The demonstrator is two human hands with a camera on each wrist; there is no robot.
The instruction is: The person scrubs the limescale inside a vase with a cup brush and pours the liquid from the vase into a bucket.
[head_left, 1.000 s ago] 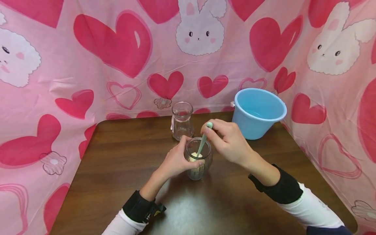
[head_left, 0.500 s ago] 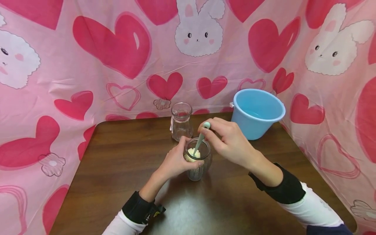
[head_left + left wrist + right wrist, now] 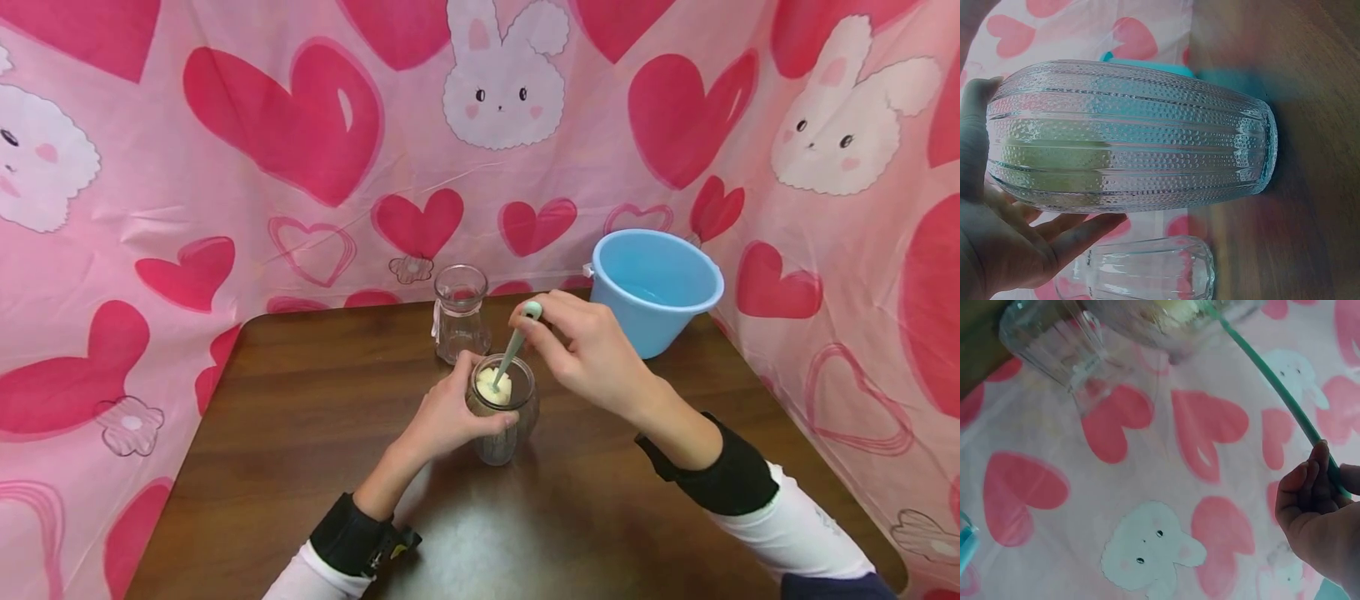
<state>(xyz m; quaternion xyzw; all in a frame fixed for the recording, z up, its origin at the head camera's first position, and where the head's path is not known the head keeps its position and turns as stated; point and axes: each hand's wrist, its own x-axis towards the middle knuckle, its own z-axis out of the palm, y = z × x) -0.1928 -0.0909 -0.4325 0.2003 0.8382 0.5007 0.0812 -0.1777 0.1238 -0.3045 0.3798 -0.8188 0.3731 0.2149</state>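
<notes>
A ribbed glass jar [image 3: 504, 417] stands on the brown table [image 3: 300, 433], with a pale yellow sponge head [image 3: 495, 385] inside its mouth. My left hand [image 3: 450, 412] grips the jar's side; the left wrist view shows the jar [image 3: 1135, 134] against my palm and fingers [image 3: 1079, 231]. My right hand [image 3: 581, 354] pinches the top of a mint-green brush handle [image 3: 513, 350] that slants down into the jar. In the right wrist view the handle [image 3: 1272, 381] runs from my fingertips [image 3: 1310, 481] up to the jar [image 3: 1172, 315].
A second, empty clear glass bottle [image 3: 461, 313] stands just behind the jar. A light blue plastic bucket [image 3: 652, 287] sits at the table's back right corner. Pink heart-and-bunny cloth [image 3: 300, 150] hangs round the table on three sides.
The sponge head has risen inside the jar toward its mouth, and my right hand with the handle has shifted slightly up and left. The left hand keeps its hold.
</notes>
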